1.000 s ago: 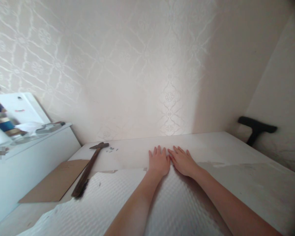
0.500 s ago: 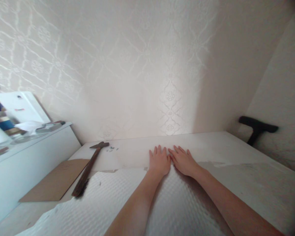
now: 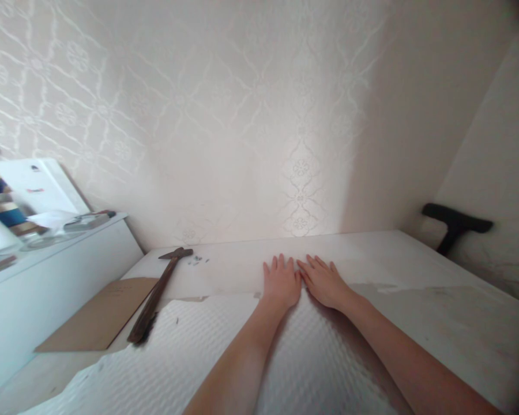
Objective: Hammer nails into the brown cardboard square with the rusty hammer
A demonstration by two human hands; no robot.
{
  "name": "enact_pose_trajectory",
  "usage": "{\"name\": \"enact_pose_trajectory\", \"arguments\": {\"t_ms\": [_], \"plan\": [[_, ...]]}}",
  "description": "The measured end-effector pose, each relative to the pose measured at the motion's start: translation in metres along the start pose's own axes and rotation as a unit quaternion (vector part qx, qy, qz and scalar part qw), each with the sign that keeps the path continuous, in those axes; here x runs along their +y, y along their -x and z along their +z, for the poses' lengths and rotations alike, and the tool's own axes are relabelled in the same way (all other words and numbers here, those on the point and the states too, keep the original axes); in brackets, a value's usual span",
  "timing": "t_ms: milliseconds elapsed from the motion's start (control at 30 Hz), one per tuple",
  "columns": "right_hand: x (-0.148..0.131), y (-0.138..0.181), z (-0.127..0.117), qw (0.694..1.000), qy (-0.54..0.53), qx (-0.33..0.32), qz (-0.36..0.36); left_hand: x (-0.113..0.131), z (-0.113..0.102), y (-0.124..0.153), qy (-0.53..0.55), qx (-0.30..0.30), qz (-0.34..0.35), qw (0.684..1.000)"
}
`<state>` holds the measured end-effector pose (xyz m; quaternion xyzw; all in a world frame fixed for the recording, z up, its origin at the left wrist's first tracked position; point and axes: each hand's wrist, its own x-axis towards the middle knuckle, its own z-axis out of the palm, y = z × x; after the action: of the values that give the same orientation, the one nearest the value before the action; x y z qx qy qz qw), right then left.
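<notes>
A white textured sheet (image 3: 207, 351), embossed with a fine raised pattern, lay spread over the near part of the desk (image 3: 436, 271), its torn far edge running across the surface about level with the person's wrists. Both hands lay on it at that edge, flat and open, palms down and fingers stretched forward, gripping nothing. The left hand (image 3: 280, 283) and the right hand (image 3: 323, 282) sat side by side, their inner edges touching or very nearly so, with the fingertips reaching past the sheet's edge onto the bare white top beyond. Both bare forearms ran back toward the camera over the sheet. To the left, well apart from the hands, a hammer (image 3: 155, 297) with a dark wooden handle lay aslant, its head toward the wall and the end of its handle just at the sheet's left corner. A few small dark bits (image 3: 196, 261), too small to identify, were scattered just beside the hammer's head. A flat piece of brown cardboard (image 3: 97, 317) lay left of the hammer, under or against the handle. Farther left stood a white cabinet (image 3: 47, 282) with blurred clutter on top. Pale patterned wallpaper (image 3: 242, 115) covered the wall behind the desk, and a black T-shaped object (image 3: 454, 223) leaned in the right corner.
</notes>
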<state>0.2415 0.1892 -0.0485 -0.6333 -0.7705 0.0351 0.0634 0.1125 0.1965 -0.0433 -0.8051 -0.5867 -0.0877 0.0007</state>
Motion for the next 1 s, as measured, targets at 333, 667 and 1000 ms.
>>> {"name": "enact_pose_trajectory", "arguments": {"t_ms": [333, 667, 1000], "plan": [[-0.0011, 0.0010, -0.0025, 1.000, 0.005, -0.008, -0.001, -0.0009, -0.0006, 0.0006, -0.001, 0.004, 0.006, 1.000], [-0.0019, 0.0019, -0.0044, 1.000, 0.014, -0.014, -0.005, -0.0005, 0.0003, -0.0002, -0.011, 0.003, 0.004, 1.000], [-0.0006, 0.0001, -0.0014, 1.000, 0.012, -0.010, -0.002, 0.0004, -0.0030, 0.0003, -0.004, -0.008, 0.001, 1.000]]}}
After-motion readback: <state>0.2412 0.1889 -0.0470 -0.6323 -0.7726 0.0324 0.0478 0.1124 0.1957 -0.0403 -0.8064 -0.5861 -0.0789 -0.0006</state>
